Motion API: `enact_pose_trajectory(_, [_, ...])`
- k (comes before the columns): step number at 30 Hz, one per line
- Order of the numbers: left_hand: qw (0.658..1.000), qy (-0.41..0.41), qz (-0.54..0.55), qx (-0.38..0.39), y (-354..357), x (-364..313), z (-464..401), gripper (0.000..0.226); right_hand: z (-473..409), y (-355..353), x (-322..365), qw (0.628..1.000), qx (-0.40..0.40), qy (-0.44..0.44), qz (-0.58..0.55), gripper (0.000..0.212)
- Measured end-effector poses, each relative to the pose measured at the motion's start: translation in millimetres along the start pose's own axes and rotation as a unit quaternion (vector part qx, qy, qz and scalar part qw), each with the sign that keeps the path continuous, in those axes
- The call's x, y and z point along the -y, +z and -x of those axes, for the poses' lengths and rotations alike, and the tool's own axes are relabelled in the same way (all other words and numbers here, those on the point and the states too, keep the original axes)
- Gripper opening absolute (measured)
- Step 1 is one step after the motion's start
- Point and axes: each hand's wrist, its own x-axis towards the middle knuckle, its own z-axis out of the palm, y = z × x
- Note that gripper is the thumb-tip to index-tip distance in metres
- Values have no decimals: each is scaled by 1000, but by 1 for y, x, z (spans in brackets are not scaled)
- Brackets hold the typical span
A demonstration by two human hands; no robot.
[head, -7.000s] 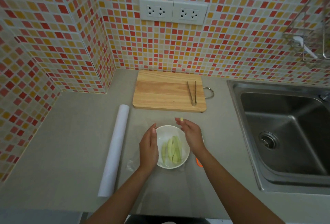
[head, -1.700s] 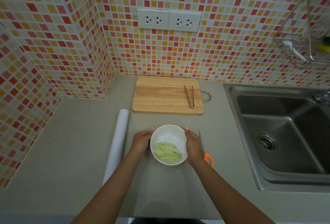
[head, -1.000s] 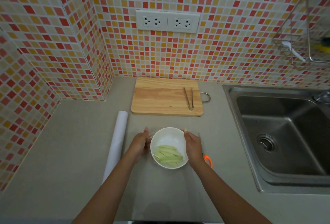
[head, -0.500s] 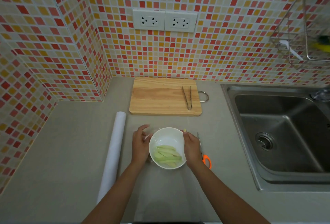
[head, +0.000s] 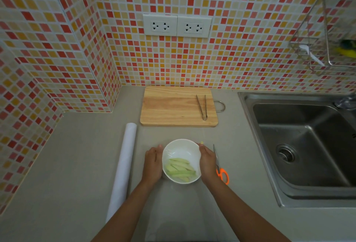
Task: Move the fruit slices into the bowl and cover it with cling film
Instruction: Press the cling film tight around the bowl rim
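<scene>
A white bowl [head: 180,148] stands on the grey counter and holds several pale green fruit slices [head: 181,170]. Clear cling film lies stretched over its mouth, with faint creases near the left rim. My left hand [head: 153,163] is pressed flat against the bowl's left side. On the right side my right hand [head: 207,161] cups the bowl the same way. The white cling film roll [head: 123,168] lies lengthwise to the left of my left hand.
A wooden cutting board [head: 178,106] with metal tongs [head: 202,106] sits behind the bowl by the tiled wall. Orange-handled scissors [head: 221,172] lie just right of my right hand. A steel sink [head: 302,145] fills the right side.
My left hand, whose fingers were spread and lifted half a second ago, has settled flat against the bowl's side. The bowl and my right hand have stayed in place.
</scene>
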Motion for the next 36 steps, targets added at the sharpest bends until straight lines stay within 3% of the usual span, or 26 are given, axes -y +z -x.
enact_pose_trajectory(5, [998,1,-40,-54,-15,-6,-7,38,-2,-8,9,998,12,-41,39,27])
enact_pose_trajectory(8, [996,2,18,-86,-22,-24,-3,38,-7,-13,20,996,11,-73,43,22])
enact_pose_trajectory(13, [990,-28,137,-6,9,-38,19,42,-11,-5,37,987,132,-39,85,26])
enact_pose_trajectory(16, [985,-43,167,6,19,-33,22,45,-10,-6,33,981,165,-26,94,29])
enact_pose_trajectory(22, [977,-104,184,39,17,-34,4,53,0,-4,19,987,139,-10,83,33])
enact_pose_trajectory(26, [946,-188,255,70,14,-37,-5,67,-1,-4,17,991,118,12,63,30])
enact_pose_trajectory(30, [933,-222,266,96,12,-37,-8,74,1,-3,14,993,98,44,44,35])
enact_pose_trajectory(33, [939,-218,245,104,10,-38,-13,78,5,-3,14,995,81,57,33,35])
enact_pose_trajectory(36, [970,-153,182,43,8,-39,-18,72,8,-4,12,997,62,53,11,34])
